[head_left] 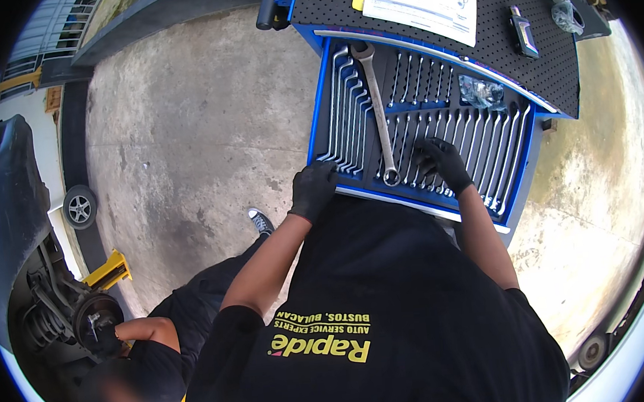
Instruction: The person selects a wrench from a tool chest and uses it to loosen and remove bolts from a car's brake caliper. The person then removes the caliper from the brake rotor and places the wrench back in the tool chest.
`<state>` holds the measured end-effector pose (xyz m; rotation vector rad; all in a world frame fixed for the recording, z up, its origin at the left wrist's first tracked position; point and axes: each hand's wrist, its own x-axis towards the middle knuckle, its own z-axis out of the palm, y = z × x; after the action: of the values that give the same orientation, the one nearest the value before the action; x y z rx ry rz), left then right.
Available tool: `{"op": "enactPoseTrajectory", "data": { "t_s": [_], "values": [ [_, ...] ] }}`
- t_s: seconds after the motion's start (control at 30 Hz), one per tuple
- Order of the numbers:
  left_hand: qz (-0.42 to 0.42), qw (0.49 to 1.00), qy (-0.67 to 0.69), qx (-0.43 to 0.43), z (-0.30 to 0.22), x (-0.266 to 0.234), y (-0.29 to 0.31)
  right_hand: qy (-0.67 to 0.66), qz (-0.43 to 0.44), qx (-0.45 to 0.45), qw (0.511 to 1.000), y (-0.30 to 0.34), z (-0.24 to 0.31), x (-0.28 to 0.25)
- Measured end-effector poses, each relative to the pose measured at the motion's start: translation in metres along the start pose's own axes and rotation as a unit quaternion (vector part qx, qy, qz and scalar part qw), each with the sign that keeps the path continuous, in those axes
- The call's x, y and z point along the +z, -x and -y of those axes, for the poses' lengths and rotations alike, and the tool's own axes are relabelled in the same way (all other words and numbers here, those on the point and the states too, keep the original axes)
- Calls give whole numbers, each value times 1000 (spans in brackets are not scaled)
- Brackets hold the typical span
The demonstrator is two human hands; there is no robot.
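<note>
One large wrench beside right hand; left hand at drawer corner; fingers clamped: cannot tell

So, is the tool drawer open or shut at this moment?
Open: the drawer juts out from under the black cabinet top, leaving the wrenches inside it in plain view.

The right hand is having free room above the drawer. The big wrench is blocking the strip between the bent wrenches and straight wrenches; the cabinet (its top standing higher) is closing off the far side, a torso is filling the near side, and a bag is crowding the far right.
</note>
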<state>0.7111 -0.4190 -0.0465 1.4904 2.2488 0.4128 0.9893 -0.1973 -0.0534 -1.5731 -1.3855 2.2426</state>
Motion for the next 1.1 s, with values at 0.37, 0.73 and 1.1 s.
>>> {"op": "enactPoseTrajectory", "data": {
  "t_s": [0.37, 0.73, 1.1],
  "values": [
    [81, 996, -23, -8, -18, -15, -43, -19, -1, -13, 1000, -2, -7, -1],
    [-14, 996, -77, 35, -48, 3, -196, -38, -3, -11, 999, 4, -2, 3],
    [26, 989, -146, 27, -33, 9, -213, -29, -17, -25, 999, 3, -9, 3]
  ]
}}
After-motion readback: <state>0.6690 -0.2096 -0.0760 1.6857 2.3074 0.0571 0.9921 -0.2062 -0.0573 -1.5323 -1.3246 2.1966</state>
